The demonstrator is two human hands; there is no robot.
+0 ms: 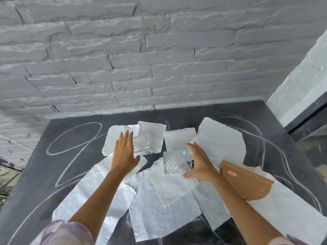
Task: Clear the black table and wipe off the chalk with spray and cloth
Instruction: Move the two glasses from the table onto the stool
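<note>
A black table (44,165) carries looping white chalk lines (74,138) and several torn sheets of white paper (159,200). Two clear cut-glass tumblers stand on the paper. My left hand (123,152) is flat with straight fingers, just left of the far tumbler (143,145) and beside it. My right hand (200,163) is spread, its fingers and thumb reaching round the right side of the near tumbler (174,161); a firm grip does not show. No spray or cloth is in view.
A tan ribbed fan-shaped item with a red label (246,181) lies on the paper at the right, by my right wrist. A grey stone wall (123,59) backs the table. A white ledge (300,76) rises at the right.
</note>
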